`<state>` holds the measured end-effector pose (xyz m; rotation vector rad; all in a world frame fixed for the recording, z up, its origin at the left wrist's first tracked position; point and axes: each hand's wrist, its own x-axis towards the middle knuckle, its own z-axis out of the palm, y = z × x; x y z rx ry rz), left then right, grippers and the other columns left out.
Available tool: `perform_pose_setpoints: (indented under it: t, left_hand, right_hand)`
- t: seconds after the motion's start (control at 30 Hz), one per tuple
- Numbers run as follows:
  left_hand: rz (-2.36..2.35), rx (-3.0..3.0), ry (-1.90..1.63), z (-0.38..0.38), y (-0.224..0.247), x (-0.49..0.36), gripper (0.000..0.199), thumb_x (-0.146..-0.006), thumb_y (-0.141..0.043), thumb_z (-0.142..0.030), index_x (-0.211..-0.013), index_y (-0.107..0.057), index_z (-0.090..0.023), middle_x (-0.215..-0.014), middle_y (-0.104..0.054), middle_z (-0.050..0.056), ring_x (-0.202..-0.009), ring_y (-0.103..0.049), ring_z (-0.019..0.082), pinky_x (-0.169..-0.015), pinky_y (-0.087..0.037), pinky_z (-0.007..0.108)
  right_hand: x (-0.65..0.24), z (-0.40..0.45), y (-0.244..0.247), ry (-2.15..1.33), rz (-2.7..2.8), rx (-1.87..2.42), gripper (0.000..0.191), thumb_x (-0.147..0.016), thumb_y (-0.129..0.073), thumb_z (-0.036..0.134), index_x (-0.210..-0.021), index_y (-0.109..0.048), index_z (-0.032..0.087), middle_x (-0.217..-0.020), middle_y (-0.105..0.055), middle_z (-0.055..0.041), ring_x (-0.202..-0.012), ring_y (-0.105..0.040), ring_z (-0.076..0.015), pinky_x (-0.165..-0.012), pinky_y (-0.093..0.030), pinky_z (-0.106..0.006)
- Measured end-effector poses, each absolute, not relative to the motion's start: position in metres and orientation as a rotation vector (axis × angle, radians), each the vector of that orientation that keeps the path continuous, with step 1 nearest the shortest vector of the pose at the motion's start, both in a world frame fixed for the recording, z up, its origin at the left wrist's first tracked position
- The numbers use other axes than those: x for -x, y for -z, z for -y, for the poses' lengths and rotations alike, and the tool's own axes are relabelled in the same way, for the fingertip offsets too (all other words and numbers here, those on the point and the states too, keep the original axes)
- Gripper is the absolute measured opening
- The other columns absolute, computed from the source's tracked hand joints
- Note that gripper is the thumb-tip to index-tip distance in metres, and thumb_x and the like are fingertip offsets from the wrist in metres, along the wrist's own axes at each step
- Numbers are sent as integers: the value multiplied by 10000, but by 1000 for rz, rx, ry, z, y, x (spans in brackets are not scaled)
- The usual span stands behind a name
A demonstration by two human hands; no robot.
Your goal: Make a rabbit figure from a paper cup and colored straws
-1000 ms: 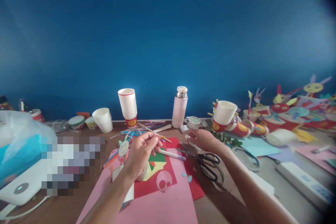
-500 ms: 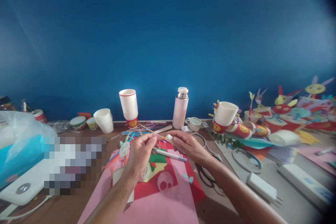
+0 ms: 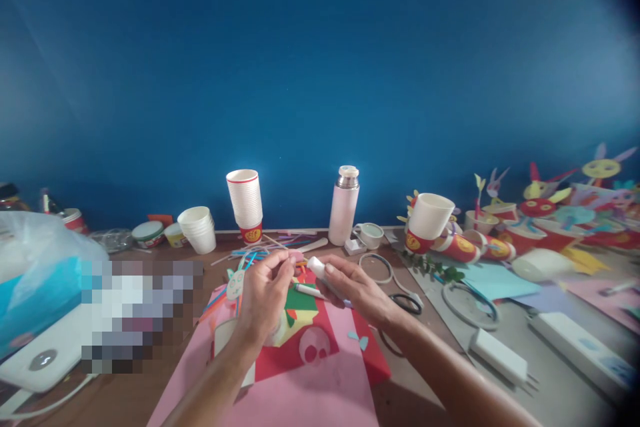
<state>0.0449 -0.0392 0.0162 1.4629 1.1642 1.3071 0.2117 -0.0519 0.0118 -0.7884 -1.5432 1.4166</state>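
Note:
My left hand [image 3: 269, 287] pinches a small pink paper piece [image 3: 297, 257] between thumb and fingers. Across from it, my right hand [image 3: 350, 283] is closed around a white glue stick [image 3: 316, 265], its end pointing at the pink piece with a small gap between them. Below the hands lie a white marker [image 3: 309, 291], red paper [image 3: 280, 353] with a pink cut-out face [image 3: 315, 345], and a pink sheet [image 3: 305, 400]. Beside my left wrist is a pale green paper face [image 3: 235, 285]. A white cup lying on its side is partly hidden by my left forearm.
At the back stand a tall stack of paper cups [image 3: 244, 200], a pink thermos [image 3: 344, 210] and a small mug [image 3: 371, 235]. Decorated paper cups [image 3: 523, 233] crowd the right. A coiled cable [image 3: 377, 268], a white charger [image 3: 499, 353] and a plastic bag [image 3: 45, 267] flank the work area.
My right hand has turned and drawn the glue stick slightly back, so more of its white body shows. The left hand stays nearly in place with the pink piece.

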Motion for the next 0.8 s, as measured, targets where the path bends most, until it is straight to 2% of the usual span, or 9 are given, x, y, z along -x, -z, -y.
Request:
perform_pose_setpoints:
  t: [0.1, 0.2, 0.4, 0.8]
  left_hand:
    - [-1169, -1522, -1353, 40, -15, -44, 271, -793, -514, -350, -936, -662, -173, -838, -691, 37, -709, -610, 159, -590, -457, 224]
    - [-1195, -1584, -1359, 41, -16, -43, 273, -799, -508, -345, -946, -659, -172, -831, -690, 38, -726, -612, 166, -638, -465, 241]
    - [-1232, -1712, -1362, 44, -19, -45, 249, -813, -488, -317, -911, -669, -178, -820, -683, 22, -713, -596, 150, -632, -444, 224]
    - [-1256, -1702, -1248, 48, -24, -47, 311, -809, -483, -327, -983, -670, -150, -739, -669, 22, -707, -593, 164, -619, -446, 234]
  right_hand:
    - [-211, 53, -14, -1417, 1571, 817, 335, -813, -556, 423, -1000, -495, 152, -654, -461, 43, -515, -377, -64, -469, -296, -192]
    - [-209, 56, -15, -1382, 1599, 867, 312, -813, -557, 409, -962, -481, 146, -619, -454, 54, -502, -374, -63, -466, -296, -194]
    - [-206, 59, -16, -1390, 1628, 882, 338, -847, -479, 468, -933, -475, 141, -583, -428, 59, -478, -356, -57, -436, -267, -186]
    - [-205, 63, -18, -1349, 1629, 968, 291, -878, -444, 427, -933, -491, 146, -557, -401, 65, -458, -323, -53, -424, -246, -187]
